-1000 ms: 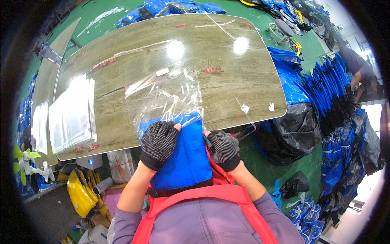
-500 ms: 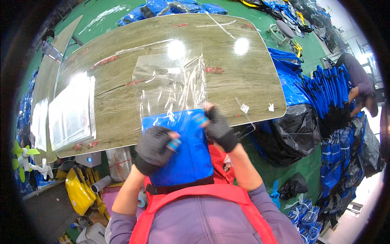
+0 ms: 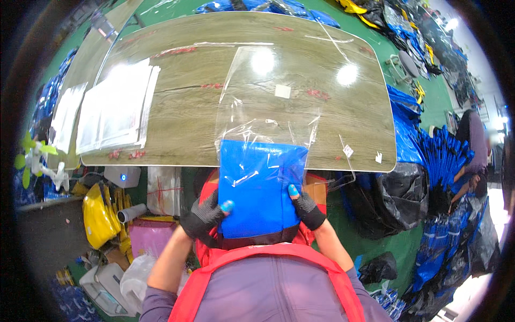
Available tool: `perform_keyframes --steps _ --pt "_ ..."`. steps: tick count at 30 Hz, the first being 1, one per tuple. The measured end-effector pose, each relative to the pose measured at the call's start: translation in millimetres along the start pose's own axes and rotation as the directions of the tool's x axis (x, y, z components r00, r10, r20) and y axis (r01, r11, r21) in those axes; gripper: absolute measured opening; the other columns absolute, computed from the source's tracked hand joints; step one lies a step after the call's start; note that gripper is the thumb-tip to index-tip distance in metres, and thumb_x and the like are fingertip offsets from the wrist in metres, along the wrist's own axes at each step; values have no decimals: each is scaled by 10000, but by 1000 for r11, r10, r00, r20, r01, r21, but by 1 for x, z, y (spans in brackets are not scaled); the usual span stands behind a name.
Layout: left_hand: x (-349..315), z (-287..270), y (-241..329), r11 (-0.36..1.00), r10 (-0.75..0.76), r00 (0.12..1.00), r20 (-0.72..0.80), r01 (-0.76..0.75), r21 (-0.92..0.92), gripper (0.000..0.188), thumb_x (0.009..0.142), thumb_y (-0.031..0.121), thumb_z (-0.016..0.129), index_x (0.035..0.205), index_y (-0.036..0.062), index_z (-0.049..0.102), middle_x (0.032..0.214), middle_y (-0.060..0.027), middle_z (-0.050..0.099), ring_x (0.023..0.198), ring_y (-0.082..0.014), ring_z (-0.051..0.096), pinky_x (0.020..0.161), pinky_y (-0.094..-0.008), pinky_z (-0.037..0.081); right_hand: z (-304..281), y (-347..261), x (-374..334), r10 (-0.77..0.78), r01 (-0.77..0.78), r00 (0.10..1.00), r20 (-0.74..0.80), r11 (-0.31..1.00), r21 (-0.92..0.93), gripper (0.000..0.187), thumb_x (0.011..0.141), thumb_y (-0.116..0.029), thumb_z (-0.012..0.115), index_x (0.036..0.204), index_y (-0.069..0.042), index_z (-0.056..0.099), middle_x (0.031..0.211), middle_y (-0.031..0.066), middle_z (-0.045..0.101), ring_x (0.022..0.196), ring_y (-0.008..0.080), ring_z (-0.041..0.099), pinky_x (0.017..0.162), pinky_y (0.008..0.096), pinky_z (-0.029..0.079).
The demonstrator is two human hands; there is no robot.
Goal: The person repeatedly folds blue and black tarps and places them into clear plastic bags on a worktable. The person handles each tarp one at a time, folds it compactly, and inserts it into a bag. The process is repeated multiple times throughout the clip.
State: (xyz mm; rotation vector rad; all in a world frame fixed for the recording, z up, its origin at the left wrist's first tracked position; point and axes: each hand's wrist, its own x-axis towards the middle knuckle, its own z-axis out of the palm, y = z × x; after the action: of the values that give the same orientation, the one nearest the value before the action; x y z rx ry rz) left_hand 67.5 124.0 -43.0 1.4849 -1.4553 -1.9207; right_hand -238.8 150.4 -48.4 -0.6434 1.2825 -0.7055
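Note:
A folded blue fabric piece (image 3: 260, 193) with a black lower band lies before me, hanging over the near table edge toward my lap. Its far part sits inside a clear plastic bag (image 3: 257, 126), whose loose end stretches away across the table. On the left side edge, my left hand (image 3: 206, 214) grips the fabric, thumb on top. My right hand (image 3: 308, 210) holds the opposite edge the same way. Both wear dark fingerless gloves and have blue wraps at the thumbs; the fingers underneath are hidden.
The wood-patterned table (image 3: 182, 118) carries a stack of clear plastic bags (image 3: 115, 110) at left and a small white card (image 3: 282, 91). A black sack (image 3: 405, 193) and blue bundles (image 3: 442, 153) stand right, near another person (image 3: 475, 142). Yellow items (image 3: 101, 217) lie lower left.
My hands have moved apart and nearer my body, to the two sides of the blue piece. The plastic bag's loose part has flattened onto the table. My view has shifted.

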Motion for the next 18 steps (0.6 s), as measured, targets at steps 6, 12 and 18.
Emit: perform_keyframes --steps 6,12,18 --pt "47 -21 40 864 244 937 -250 -327 -382 323 911 196 629 1173 25 549 997 -44 599 895 -115 544 784 -252 467 -13 4 19 -182 181 983 -5 976 119 592 910 -505 569 1219 0 573 1076 90 634 916 172 592 813 319 498" --pt "-20 28 -11 913 123 991 43 -96 -397 450 880 321 683 1189 30 537 1018 -98 627 985 -195 591 871 -349 481 -5 63 -32 -89 121 990 -106 929 349 724 843 -508 653 1354 -47 428 1247 101 551 1113 245 549 942 402 465" --pt "-44 26 -30 998 44 987 153 -37 -45 675 883 425 646 1351 -10 429 1350 -157 520 1236 -214 486 1055 -371 370 -15 49 -64 -197 221 972 126 952 -212 768 805 -298 740 1409 -69 323 1249 99 528 1115 254 530 931 413 457"
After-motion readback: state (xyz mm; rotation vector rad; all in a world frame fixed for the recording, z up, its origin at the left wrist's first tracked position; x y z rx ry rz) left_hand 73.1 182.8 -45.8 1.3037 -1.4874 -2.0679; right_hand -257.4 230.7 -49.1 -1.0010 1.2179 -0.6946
